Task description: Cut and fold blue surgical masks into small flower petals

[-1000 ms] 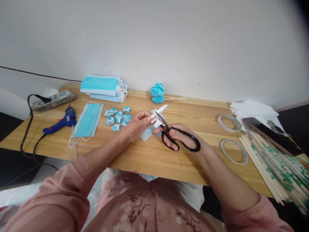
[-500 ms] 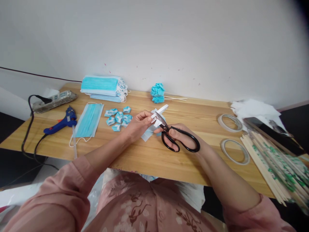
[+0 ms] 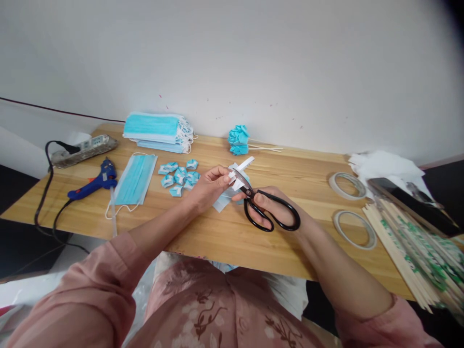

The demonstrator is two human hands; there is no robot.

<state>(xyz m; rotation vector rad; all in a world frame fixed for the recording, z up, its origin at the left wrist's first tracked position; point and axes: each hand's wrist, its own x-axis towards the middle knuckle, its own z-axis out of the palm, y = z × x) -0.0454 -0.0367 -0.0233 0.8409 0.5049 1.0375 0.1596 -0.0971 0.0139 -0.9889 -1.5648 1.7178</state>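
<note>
My left hand point(image 3: 213, 184) pinches a narrow white strip point(image 3: 246, 163) that sticks up to the right past its fingertips. Black-handled scissors point(image 3: 286, 212) are in my right hand point(image 3: 271, 200), fingers through the loops, with the blades at the white strip beside my left fingertips. Under the hands lies a pale blue and white piece of material point(image 3: 220, 202), partly covered. Left of my left hand sits a group of small folded blue-and-white pieces point(image 3: 180, 176). Blue flowers point(image 3: 238, 137) on thin sticks lie behind the hands.
On the left are a flat face mask point(image 3: 136, 179), a mask stack point(image 3: 152, 126), a blue glue gun point(image 3: 96, 182) and a power strip point(image 3: 85, 149). On the right are tape rolls point(image 3: 354, 244), a phone point(image 3: 409, 205), packaged sticks point(image 3: 409, 256) and white sheets point(image 3: 386, 166).
The scissor handles have spread wider apart at the lower loop. My hands stay in nearly the same place, and the whole view has shifted slightly.
</note>
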